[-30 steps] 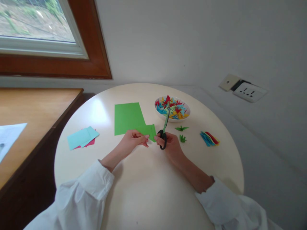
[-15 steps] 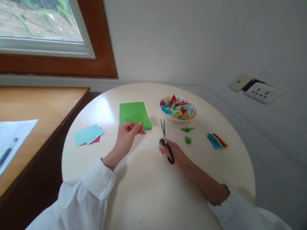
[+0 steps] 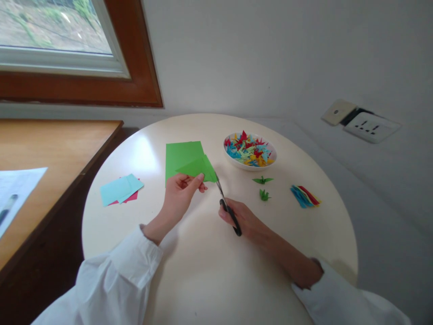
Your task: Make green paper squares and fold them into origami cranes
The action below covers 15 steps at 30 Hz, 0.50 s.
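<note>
The small green paper [image 3: 194, 167] is above the middle of the table [image 3: 203, 280], a little toward its far edge, and overlaps the near part of a larger green sheet [image 3: 182, 151]. The left hand [image 3: 182, 192] pinches it narrowly between thumb and fingers along its near side; the right hand [image 3: 241, 216] is curled around the handles of the scissors [image 3: 222, 195], whose tips meet the paper's right side. The paper thus lies just beyond the left fingertips and ahead of the right hand, reached by the blades alone. Whether the blades straddle it is too small to tell. Held at one side, the thin piece could sag or twist under the blades, and a cut would likely run crooked; a low blade tip might nick the larger sheet, and the left fingertips sit near enough to call for care. Farther out, a white bowl [image 3: 243, 166] of folded paper cranes [image 3: 250, 151] stands toward the far edge, two green cranes [image 3: 263, 180] lie nearer, coloured strips [image 3: 305, 196] rest toward the right edge, and pale blue papers [image 3: 117, 189] overlap red paper [image 3: 133, 197] toward the left edge.
</note>
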Available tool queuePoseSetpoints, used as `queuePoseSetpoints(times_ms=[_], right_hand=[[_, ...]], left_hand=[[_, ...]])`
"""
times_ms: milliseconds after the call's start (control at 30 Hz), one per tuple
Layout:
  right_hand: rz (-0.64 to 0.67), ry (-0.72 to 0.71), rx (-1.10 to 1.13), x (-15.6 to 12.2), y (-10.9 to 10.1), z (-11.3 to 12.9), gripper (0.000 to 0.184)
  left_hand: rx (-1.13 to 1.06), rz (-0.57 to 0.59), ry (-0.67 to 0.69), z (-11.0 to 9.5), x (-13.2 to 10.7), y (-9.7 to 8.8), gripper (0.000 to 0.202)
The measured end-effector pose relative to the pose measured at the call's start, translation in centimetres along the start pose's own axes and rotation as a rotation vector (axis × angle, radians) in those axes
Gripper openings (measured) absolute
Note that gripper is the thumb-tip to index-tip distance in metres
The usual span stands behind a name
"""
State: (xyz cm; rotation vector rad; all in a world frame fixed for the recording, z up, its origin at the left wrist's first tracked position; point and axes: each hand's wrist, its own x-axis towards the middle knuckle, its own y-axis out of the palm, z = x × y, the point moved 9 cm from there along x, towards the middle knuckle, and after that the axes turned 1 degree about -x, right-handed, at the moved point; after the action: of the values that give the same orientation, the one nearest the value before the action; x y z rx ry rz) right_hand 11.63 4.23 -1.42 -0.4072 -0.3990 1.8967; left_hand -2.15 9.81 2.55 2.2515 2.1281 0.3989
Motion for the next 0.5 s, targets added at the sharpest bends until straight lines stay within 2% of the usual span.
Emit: queuePoseSetpoints(times_ms=[500], right_hand=[[0.029,0.032,0.024,-0.21,0.0,0.61,0.045]], left_hand=[[0.057,0.011,-0.022,-0.03,-0.15,0.35,0.025]])
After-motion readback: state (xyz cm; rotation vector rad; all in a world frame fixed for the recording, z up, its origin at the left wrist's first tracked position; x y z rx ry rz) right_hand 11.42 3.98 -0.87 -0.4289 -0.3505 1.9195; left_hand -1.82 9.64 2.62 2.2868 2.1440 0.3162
